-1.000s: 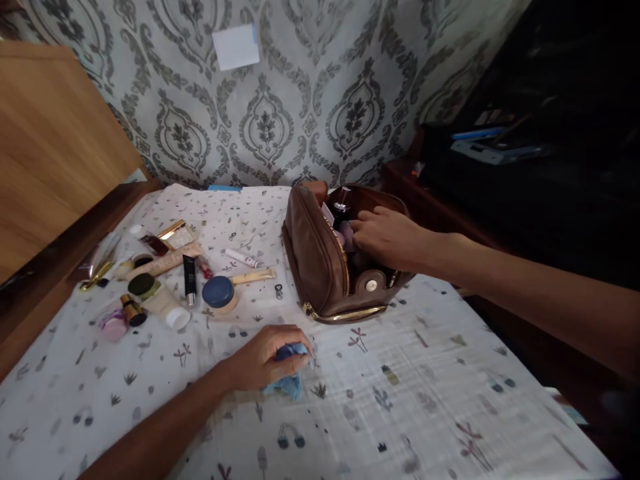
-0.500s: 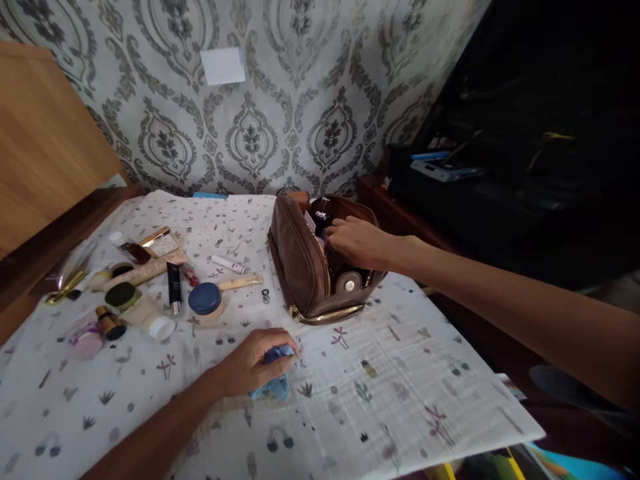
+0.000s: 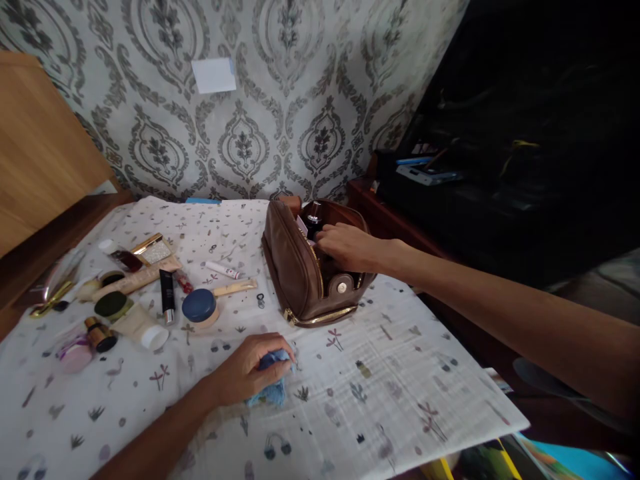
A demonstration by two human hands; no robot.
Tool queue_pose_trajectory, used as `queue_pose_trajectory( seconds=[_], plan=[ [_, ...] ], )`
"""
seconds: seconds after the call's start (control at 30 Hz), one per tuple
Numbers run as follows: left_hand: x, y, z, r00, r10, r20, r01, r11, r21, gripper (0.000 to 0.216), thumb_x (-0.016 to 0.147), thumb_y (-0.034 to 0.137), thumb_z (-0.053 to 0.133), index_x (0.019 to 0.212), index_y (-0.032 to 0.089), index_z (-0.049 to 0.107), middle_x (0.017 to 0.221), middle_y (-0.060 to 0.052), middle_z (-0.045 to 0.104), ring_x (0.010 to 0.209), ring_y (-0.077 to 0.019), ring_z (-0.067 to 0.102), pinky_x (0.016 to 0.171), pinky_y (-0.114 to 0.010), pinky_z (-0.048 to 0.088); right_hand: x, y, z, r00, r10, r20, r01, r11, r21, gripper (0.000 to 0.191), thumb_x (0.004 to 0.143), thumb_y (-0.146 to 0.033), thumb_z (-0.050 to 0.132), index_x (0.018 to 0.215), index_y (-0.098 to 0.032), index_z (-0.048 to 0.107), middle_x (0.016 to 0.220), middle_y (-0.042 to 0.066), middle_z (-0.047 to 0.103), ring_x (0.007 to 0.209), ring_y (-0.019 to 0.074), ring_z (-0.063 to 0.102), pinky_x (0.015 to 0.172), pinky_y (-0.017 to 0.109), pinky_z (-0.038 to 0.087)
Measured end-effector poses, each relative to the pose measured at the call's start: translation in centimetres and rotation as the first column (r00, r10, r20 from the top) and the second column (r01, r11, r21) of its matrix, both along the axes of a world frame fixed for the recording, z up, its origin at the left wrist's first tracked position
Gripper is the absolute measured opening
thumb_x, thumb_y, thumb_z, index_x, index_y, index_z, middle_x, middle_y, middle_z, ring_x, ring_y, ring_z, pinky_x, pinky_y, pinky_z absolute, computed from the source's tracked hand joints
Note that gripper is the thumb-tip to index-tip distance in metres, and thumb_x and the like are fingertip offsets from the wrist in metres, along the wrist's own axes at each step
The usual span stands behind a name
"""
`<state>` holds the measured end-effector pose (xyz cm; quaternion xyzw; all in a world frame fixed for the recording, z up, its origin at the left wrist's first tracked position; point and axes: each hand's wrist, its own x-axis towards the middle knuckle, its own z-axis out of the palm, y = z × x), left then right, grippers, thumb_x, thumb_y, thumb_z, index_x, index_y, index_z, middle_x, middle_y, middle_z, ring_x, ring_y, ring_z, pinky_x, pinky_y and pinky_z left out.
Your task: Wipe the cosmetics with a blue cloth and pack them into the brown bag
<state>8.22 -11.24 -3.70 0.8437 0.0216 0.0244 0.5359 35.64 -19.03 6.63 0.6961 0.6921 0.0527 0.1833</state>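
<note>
My left hand (image 3: 250,370) rests on the patterned cloth, its fingers curled round a crumpled blue cloth (image 3: 273,385). To its upper right stands an unzipped brown makeup bag (image 3: 290,267) with a gold zip and a snap tab. Inside the bag's opening is my right hand (image 3: 343,243), knuckles up, with the fingertips hidden; whether they grip anything does not show. Just behind those fingers a dark bottle (image 3: 314,217) with a silvery cap stands upright in the bag. A round jar with a blue lid (image 3: 199,305) sits left of the bag.
Cosmetics are spread on the left: a black tube (image 3: 167,297), a cream tube (image 3: 143,325), a small amber bottle (image 3: 101,333), a glittery palette (image 3: 151,249) and a white pen-like tube (image 3: 223,269). The cloth-covered table (image 3: 380,400) ends at a front right edge.
The view has shifted slightly, so everything sits a little further left. My right hand stays in the bag and my left hand keeps its hold on the blue cloth.
</note>
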Motion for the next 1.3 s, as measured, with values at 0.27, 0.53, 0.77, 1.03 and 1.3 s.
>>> queue_pose_trajectory(
  seconds=[0.27,0.53,0.77,1.03,1.3],
  plan=[
    [0.0,0.0,0.2,1.0,0.003,-0.005,-0.003,1.0,-0.005,0.042,0.095,0.052,0.049,0.095,0.015,0.069,0.087,-0.006,0.066,0.075,-0.016,0.055,0.069,-0.026,0.042,0.3,-1.4,1.3,0.991,0.007,-0.135,0.01,0.992,0.123,0.041,0.086,-0.023,0.069,0.126,-0.015,0.066,0.115,0.012,0.07,0.108,0.0275,0.063,0.088,0.035,0.048],
    [-0.1,0.2,-0.7,1.0,0.016,0.007,-0.015,0.999,-0.045,0.03,0.091,0.039,0.056,0.096,0.013,0.07,0.082,-0.002,0.064,0.065,-0.0106,0.047,0.06,-0.022,0.037,-5.3,-4.8,2.0,0.928,0.148,-0.341,0.108,0.771,0.628,0.028,0.102,-0.025,0.047,0.104,-0.018,0.074,0.114,0.012,0.071,0.106,0.0254,0.066,0.093,0.039,0.054],
    [-0.5,0.7,0.5,0.997,0.038,0.063,-0.036,0.999,-0.033,0.024,0.092,0.034,0.058,0.092,0.012,0.07,0.075,0.0,0.06,0.065,-0.0112,0.048,0.061,-0.022,0.038,-13.3,-5.0,-2.0,0.749,0.466,-0.472,0.066,0.655,0.752,0.022,0.1,-0.025,0.054,0.082,-0.021,0.066,0.086,0.007,0.071,0.081,0.0197,0.067,0.073,0.032,0.055],
    [-5.5,4.5,4.7,0.989,0.136,0.057,-0.142,0.981,0.13,0.022,0.093,0.034,0.055,0.089,0.015,0.066,0.078,0.001,0.057,0.067,-0.0111,0.049,0.059,-0.021,0.036,-17.4,-1.0,-7.9,0.509,0.497,-0.703,0.328,0.643,0.692,0.048,0.101,-0.04,0.052,0.058,-0.021,0.041,0.061,0.001,0.054,0.059,0.0133,0.051,0.058,0.026,0.043],
    [-13.1,8.9,3.4,0.859,0.511,0.044,-0.512,0.859,0.007,0.034,0.09,0.049,0.057,0.092,0.016,0.065,0.07,0.002,0.053,0.06,-0.0115,0.048,0.051,-0.02,0.038,-20.5,2.9,-11.9,0.26,0.289,-0.921,0.398,0.837,0.375,0.028,0.091,-0.041,0.058,0.075,-0.02,0.067,0.077,0.004,0.069,0.07,0.0168,0.063,0.061,0.026,0.047]
  ],
)
